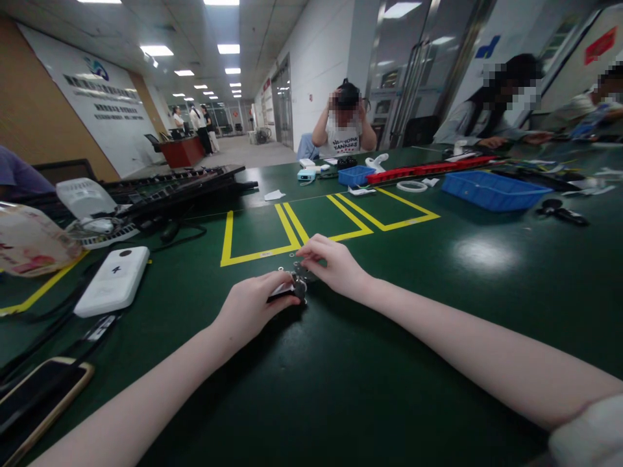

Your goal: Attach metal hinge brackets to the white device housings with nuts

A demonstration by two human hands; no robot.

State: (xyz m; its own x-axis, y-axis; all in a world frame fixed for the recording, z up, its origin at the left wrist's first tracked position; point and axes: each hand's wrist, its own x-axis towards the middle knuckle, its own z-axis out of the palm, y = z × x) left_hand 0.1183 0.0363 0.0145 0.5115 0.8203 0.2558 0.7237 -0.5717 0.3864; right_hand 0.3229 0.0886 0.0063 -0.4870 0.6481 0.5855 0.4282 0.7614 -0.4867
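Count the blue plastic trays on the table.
2. The smaller blue tray sits by the left end of the red strip on the table; the larger blue tray is nearer, farther right. Others may be hidden.

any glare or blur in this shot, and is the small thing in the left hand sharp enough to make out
Head view: a bright glare patch sits on the green table, right of centre; head view: the ceiling lights look blown out; head view: the small dark-and-silver piece in the left hand is soft, its fine detail unclear; head view: the distant people look soft too.
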